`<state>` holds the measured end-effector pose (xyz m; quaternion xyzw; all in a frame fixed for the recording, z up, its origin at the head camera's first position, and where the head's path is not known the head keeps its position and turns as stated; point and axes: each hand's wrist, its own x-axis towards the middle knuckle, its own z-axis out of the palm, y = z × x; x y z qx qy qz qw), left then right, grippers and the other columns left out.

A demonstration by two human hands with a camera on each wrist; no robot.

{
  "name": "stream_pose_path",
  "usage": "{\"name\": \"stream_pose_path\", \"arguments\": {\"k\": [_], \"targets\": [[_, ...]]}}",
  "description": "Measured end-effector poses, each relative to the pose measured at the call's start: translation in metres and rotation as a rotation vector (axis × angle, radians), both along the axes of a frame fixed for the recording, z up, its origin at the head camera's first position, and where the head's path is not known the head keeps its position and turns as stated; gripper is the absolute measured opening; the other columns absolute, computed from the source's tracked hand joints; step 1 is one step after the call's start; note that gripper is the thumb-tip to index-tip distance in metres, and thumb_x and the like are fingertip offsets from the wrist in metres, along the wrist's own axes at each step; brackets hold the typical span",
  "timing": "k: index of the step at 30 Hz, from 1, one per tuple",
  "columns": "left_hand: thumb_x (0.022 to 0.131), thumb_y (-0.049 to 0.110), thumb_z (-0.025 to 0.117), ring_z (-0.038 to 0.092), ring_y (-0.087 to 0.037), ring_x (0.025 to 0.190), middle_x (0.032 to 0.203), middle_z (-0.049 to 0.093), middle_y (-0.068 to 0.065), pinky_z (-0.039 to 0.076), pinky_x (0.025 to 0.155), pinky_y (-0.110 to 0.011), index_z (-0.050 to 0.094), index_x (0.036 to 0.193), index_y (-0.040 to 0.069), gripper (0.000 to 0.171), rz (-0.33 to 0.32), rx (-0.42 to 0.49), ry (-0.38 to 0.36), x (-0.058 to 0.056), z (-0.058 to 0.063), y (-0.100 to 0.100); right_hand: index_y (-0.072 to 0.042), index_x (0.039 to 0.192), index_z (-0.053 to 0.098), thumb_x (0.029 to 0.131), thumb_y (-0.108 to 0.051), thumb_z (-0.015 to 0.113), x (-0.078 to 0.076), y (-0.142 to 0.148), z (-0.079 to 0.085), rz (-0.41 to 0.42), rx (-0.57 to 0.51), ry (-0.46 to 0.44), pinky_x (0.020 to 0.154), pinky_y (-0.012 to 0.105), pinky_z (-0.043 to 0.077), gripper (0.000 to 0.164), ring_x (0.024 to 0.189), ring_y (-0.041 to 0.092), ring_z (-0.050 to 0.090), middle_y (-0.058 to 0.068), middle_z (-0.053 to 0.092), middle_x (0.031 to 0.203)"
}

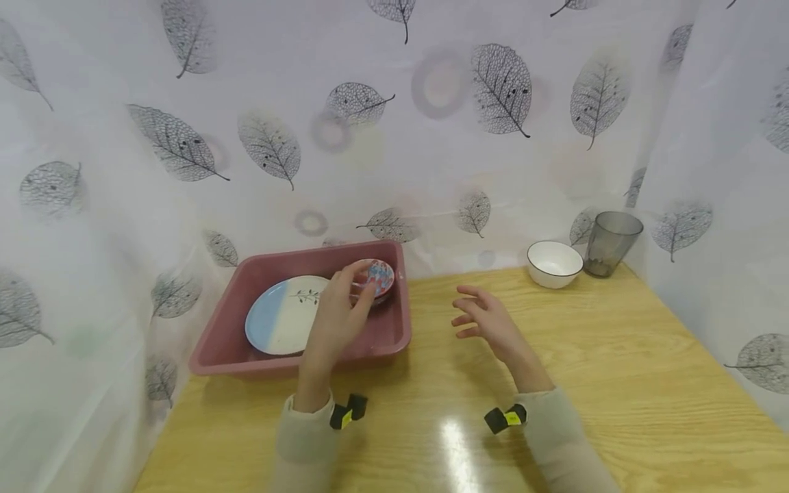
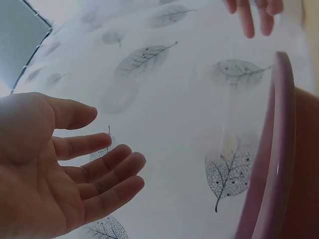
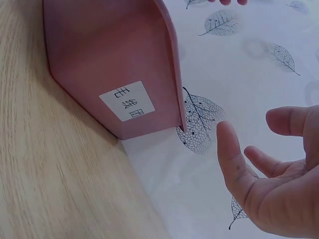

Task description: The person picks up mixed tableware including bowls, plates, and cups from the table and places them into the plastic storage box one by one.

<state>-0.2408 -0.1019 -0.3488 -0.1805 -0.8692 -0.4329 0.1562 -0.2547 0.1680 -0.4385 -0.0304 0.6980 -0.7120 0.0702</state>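
Note:
My left hand (image 1: 341, 308) is above the pink basin (image 1: 403, 301), its fingers spread and loosely bent with nothing between them in the left wrist view. From the head view, the fingers overlap a round thing with a red and blue patterned top (image 1: 380, 274) in the basin's right end; its kind is unclear. A blue and white plate (image 1: 271, 318) with a leaf sprig lies in the basin too, partly hidden by my left hand. Over the table, right of the basin, my right hand (image 1: 493, 327) holds nothing, its fingers apart and slightly bent.
A white bowl (image 1: 555, 264) with a dark rim stands at the back right of the wooden table (image 1: 592, 356). Beside it is a grey see-through cup (image 1: 612, 243). A leaf-patterned curtain (image 1: 394, 157) hangs behind. The basin's side bears a white label (image 3: 128, 101).

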Motion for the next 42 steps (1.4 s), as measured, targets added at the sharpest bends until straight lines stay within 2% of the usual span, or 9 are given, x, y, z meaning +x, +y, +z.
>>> {"name": "stream_pose_path", "arguments": {"k": [4, 14, 22, 27, 32, 39, 42], "targets": [[0.099, 0.012, 0.058, 0.065, -0.025, 0.098, 0.115, 0.063, -0.016, 0.057, 0.083, -0.041, 0.055, 0.135, 0.005, 0.037, 0.006, 0.052, -0.019, 0.004, -0.005, 0.001, 0.001, 0.147, 0.036, 0.104, -0.021, 0.051, 0.001, 0.007, -0.001, -0.027, -0.001, -0.012, 0.075, 0.033, 0.060, 0.051, 0.091, 0.021, 0.067, 0.029, 0.049, 0.136], [0.099, 0.010, 0.058, 0.066, -0.026, 0.099, 0.113, 0.064, -0.014, 0.057, 0.084, -0.041, 0.056, 0.132, 0.004, 0.033, 0.000, 0.092, -0.034, 0.005, -0.013, 0.001, 0.002, 0.150, 0.032, 0.105, -0.022, 0.049, 0.004, 0.025, 0.005, -0.077, 0.016, -0.006, 0.077, 0.030, 0.059, 0.053, 0.093, 0.018, 0.066, 0.030, 0.047, 0.138], [0.097, 0.007, 0.059, 0.066, -0.026, 0.093, 0.109, 0.064, -0.018, 0.057, 0.080, -0.041, 0.056, 0.130, -0.001, 0.033, -0.024, 0.076, -0.016, 0.004, -0.023, 0.002, -0.001, 0.152, 0.029, 0.105, -0.024, 0.049, 0.007, 0.040, 0.004, -0.151, 0.018, -0.049, 0.079, 0.028, 0.059, 0.057, 0.090, 0.009, 0.066, 0.026, 0.044, 0.142], [0.098, 0.007, 0.059, 0.066, -0.024, 0.096, 0.111, 0.063, -0.017, 0.058, 0.082, -0.039, 0.056, 0.131, 0.003, 0.033, 0.010, 0.073, -0.038, 0.002, -0.024, -0.001, 0.002, 0.153, 0.025, 0.106, -0.022, 0.045, 0.004, 0.050, 0.006, -0.180, 0.005, -0.038, 0.081, 0.026, 0.058, 0.056, 0.089, 0.004, 0.065, 0.025, 0.041, 0.142], [0.097, 0.006, 0.059, 0.064, -0.024, 0.096, 0.107, 0.062, -0.014, 0.057, 0.083, -0.039, 0.057, 0.131, 0.002, 0.034, 0.042, 0.088, -0.053, 0.004, -0.024, -0.004, 0.005, 0.152, 0.024, 0.106, -0.018, 0.043, 0.003, 0.058, 0.009, -0.213, -0.026, -0.034, 0.082, 0.025, 0.057, 0.055, 0.090, 0.005, 0.065, 0.023, 0.041, 0.137], [0.098, 0.008, 0.058, 0.062, -0.026, 0.101, 0.111, 0.062, -0.016, 0.055, 0.087, -0.041, 0.056, 0.132, 0.002, 0.035, 0.067, 0.072, -0.061, 0.007, -0.026, -0.009, 0.004, 0.155, 0.017, 0.107, -0.018, 0.036, 0.003, 0.067, 0.008, -0.216, -0.060, -0.069, 0.086, 0.024, 0.056, 0.056, 0.095, 0.006, 0.061, 0.027, 0.027, 0.150], [0.098, 0.008, 0.058, 0.062, -0.026, 0.102, 0.113, 0.062, -0.017, 0.055, 0.088, -0.042, 0.055, 0.134, 0.001, 0.037, 0.070, 0.063, -0.068, 0.008, -0.028, -0.011, 0.002, 0.156, 0.013, 0.107, -0.020, 0.035, 0.003, 0.074, 0.007, -0.224, -0.102, -0.094, 0.088, 0.024, 0.055, 0.058, 0.099, 0.006, 0.059, 0.025, 0.022, 0.152]]}}
